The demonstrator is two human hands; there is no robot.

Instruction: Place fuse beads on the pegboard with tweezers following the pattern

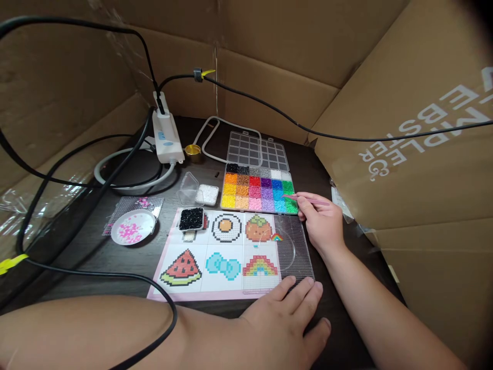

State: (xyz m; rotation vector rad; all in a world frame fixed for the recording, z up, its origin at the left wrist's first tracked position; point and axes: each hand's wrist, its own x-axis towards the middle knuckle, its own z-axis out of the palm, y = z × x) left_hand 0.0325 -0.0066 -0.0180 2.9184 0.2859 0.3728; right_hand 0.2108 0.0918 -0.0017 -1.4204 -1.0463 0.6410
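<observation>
The right hand [321, 221] pinches pink tweezers [304, 199] whose tips dip into the green corner of the bead box [259, 189], while the left hand [285, 313] lies flat and empty on the clear pegboard's [287, 246] near edge, just below the box, with only a tiny rainbow [276, 237] begun.

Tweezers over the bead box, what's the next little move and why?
Probably dip the pink tweezers into a green compartment of the bead box and pinch one bead: the right hand has their tips there, while the left hand steadies the clear pegboard.
</observation>
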